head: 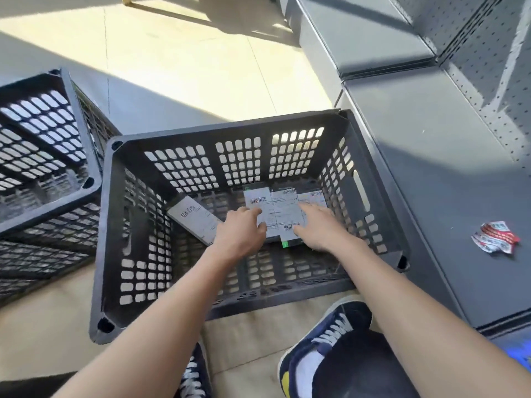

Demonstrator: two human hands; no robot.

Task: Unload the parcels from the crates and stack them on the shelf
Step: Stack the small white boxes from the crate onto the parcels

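Grey shelf [431, 156] along the right of frame, bare but for a crumpled wrapper [495, 238], ready for stacking. Centre frame, black crate [184, 310] pulled close beside it. Left edge, second crate [86, 156], contents unclear. Down on the crate floor, labelled parcels [283, 208], another parcel [195, 218] to their left. Left hand [240, 234] and right hand [320, 231] bracketing the pile, fingers extended and touching (nothing clasped yet), probably to lift together.

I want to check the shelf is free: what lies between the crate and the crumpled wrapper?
In the head view, only bare grey shelf surface lies between the crate and the wrapper.
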